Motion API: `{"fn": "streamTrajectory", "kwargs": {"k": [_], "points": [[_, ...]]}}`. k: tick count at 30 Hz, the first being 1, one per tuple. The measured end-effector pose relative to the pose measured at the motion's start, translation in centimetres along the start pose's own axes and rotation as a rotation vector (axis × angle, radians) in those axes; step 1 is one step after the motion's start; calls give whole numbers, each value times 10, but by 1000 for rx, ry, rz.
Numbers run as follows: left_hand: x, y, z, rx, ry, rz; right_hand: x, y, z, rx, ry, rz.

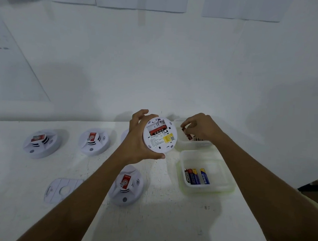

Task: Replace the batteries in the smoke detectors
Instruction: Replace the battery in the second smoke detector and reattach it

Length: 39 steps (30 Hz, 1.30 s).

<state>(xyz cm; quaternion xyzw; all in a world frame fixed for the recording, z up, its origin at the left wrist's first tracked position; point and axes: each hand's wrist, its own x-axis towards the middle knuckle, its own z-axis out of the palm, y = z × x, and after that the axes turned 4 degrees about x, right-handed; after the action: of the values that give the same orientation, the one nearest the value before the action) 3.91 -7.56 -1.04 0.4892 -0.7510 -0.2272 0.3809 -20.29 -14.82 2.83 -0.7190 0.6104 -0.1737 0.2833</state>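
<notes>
On the white table top (pixel 11 176), at the far left of the frame, a round white plastic smoke detector with a red label (pixel 41 144) is seen face up. A second white detector (pixel 93 141) is set just right of it. Lower down, a flat round white mounting plate (pixel 62 190) lies left of the left forearm, and a third red-labelled detector (pixel 127 186) lies just right of that forearm.

At the centre of the frame, a round white detector turned back side up (pixel 160 134) is held above the table by the left hand (pixel 136 143), whose fingers and thumb are curled round its rim. A red cylindrical battery (pixel 157 130) is seated in its open compartment, beside a yellow sticker (pixel 169 137).

Further right, a small dark-red battery (pixel 183 130) is pinched between the fingertips of the right hand (pixel 200 127) over a clear plastic container (pixel 195 144), in which more batteries are seen. At the lower right, a second clear plastic tub (pixel 206 188) holds blue and dark batteries (pixel 195 175).
</notes>
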Motion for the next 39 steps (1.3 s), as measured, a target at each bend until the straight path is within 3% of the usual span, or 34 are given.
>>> {"fn": "streamTrajectory", "kwargs": {"k": [7,14,21,24,28,33,39], "points": [[-4,12,8,7,-24,-7,-63,-44,-17,594,162,-267],[-18,31,17,68,8,26,-93,-62,15,551,221,-309],[-35,37,16,106,32,32,-119,-65,28,611,157,-354],[-43,42,17,114,59,38,-127,-69,32,524,196,-422],[-54,53,16,94,81,41,-133,-71,34,317,278,-291],[-68,66,13,73,111,50,-146,-75,37,683,132,-47],[-97,63,-1,59,93,39,-152,-82,55,836,70,-35]]}}
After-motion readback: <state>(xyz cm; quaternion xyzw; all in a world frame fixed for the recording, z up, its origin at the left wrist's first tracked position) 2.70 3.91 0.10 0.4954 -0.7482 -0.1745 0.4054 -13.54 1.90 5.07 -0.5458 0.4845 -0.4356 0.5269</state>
